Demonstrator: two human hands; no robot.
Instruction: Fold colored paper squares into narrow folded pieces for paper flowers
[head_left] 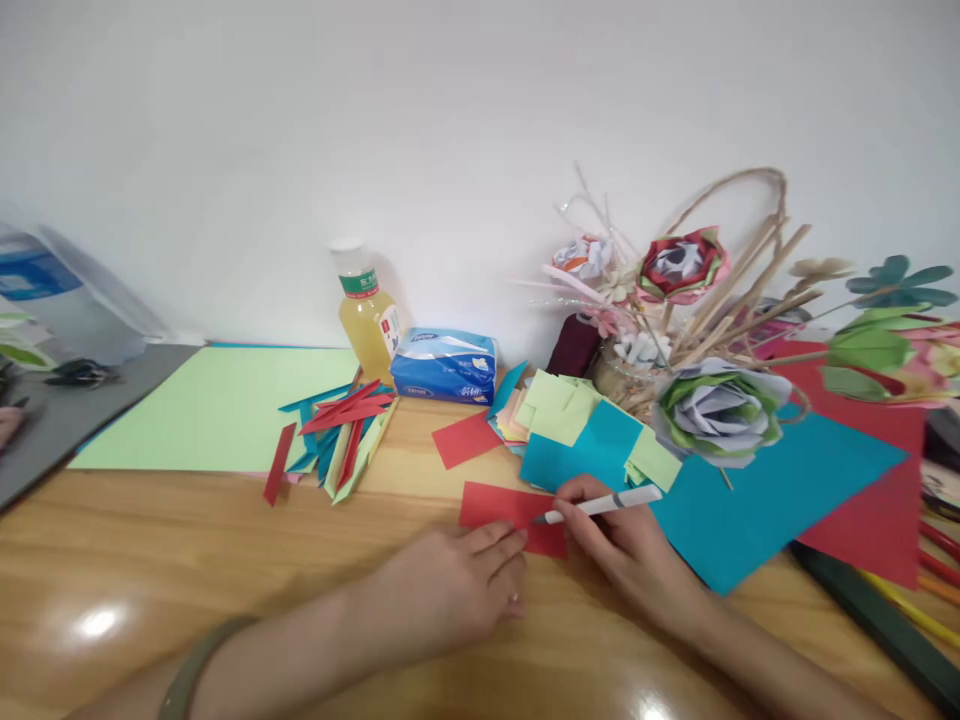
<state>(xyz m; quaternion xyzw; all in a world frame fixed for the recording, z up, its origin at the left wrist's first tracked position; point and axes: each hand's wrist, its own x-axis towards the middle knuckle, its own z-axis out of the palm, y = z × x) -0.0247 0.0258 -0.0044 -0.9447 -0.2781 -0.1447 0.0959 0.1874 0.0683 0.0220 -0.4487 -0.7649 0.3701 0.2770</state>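
A red paper rectangle [499,497] lies flat on the wooden table in front of me. My left hand [484,570] rests across its lower edge, fingers stretched out and pressing the paper down. In my right hand [619,540] is a white pen [611,501], pinched between thumb and fingers. The pen's tip meets or hovers just over the red rectangle; I cannot tell which. Just beyond my hands sit a second red rectangle [465,438] and a blue paper piece [577,450] with light green pieces [559,400] on it.
Folded paper strips [349,430] are heaped left of centre beside light green sheets [217,400]. A juice bottle [367,315] and a tissue pack [444,365] stand by the wall. Paper flowers [724,410] crowd the right, over large blue [750,520] and red sheets [870,520].
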